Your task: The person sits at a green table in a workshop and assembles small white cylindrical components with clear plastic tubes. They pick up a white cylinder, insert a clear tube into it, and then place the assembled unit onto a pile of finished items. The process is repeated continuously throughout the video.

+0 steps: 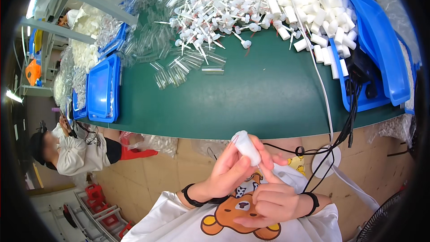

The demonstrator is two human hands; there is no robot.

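My left hand (227, 172) is closed around a white cylinder (247, 149), held upright and slightly tilted just beyond the table's near edge. A thin red wire shows at the cylinder's upper end, beside a pale rounded cap. From below, my right hand (275, 200) reaches in with its index finger stretched up to the lower end of the cylinder. Its other fingers are curled and its thumb stands apart, with nothing visible between them. A thin piece may lie at that fingertip, but it is too small to make out.
On the green table (251, 89) lie a heap of white sticks with round caps and red wires (206, 31), clear tubes (179, 69) and white cylinders (320, 15). Blue trays (104, 89) stand at both sides. A white cable (319, 76) and black cords (354, 107) hang at right. Another person (83, 150) sits at left.
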